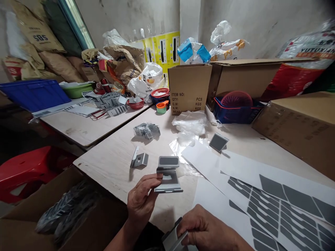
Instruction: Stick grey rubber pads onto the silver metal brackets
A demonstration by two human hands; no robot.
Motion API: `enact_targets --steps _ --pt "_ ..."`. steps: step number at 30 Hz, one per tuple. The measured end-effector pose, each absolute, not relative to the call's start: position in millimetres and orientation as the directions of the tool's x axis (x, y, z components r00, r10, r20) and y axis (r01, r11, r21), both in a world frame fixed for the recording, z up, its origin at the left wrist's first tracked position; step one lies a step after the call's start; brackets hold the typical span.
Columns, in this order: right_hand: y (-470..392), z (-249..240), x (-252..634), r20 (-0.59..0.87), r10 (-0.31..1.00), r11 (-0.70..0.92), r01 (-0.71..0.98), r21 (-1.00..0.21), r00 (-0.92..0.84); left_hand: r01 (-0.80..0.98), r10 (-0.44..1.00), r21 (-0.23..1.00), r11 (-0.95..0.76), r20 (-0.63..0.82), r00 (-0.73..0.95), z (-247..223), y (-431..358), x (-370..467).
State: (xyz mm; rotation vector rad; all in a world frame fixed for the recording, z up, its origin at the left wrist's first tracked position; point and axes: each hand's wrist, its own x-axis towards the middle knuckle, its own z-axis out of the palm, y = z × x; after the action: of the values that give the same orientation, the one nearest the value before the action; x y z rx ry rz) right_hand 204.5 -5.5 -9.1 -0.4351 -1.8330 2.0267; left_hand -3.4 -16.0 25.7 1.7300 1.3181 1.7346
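My left hand [142,197] pinches a bent metal stand [171,182] by its left edge and holds it above the table. A dark grey pad covers the stand's upper lip. Low in the view, my right hand [200,226] grips a second bent metal stand [171,240], partly cut off by the bottom edge. Just beyond my left hand, another metal stand [140,159] rests on the table. Farther right stands one more metal stand [218,142] with a dark pad on its face. Sheets of grey die-cut stickers [274,205] lie to the right of my hands.
Clear plastic bags [190,123] and a wrapped bundle of metal parts [147,130] lie farther back. A cardboard carton [190,85] and a blue basket [235,113] stand behind them. An open box [18,230] holding bagged parts is at lower left, beside a red stool [34,167].
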Motion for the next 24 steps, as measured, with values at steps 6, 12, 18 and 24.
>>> enact_targets --steps 6,12,18,24 --pt "-7 -8 203 -0.025 0.463 -0.129 -0.039 -0.991 -0.886 -0.342 0.912 0.934 -0.107 -0.044 -0.408 29 1 8" --pt "-9 -13 201 -0.029 0.478 -0.225 -0.091 -0.970 -0.878 -0.662 0.904 0.745 0.087 -0.337 -0.261 34 13 8" --pt "-8 -18 200 -0.010 0.522 -0.206 -0.114 -0.972 -0.853 -0.745 0.885 0.630 0.218 -0.449 -0.120 29 13 7" --pt "-7 -15 200 -0.032 0.505 -0.227 -0.097 -0.969 -0.862 -0.797 0.865 0.482 0.364 -0.491 0.098 38 21 8"
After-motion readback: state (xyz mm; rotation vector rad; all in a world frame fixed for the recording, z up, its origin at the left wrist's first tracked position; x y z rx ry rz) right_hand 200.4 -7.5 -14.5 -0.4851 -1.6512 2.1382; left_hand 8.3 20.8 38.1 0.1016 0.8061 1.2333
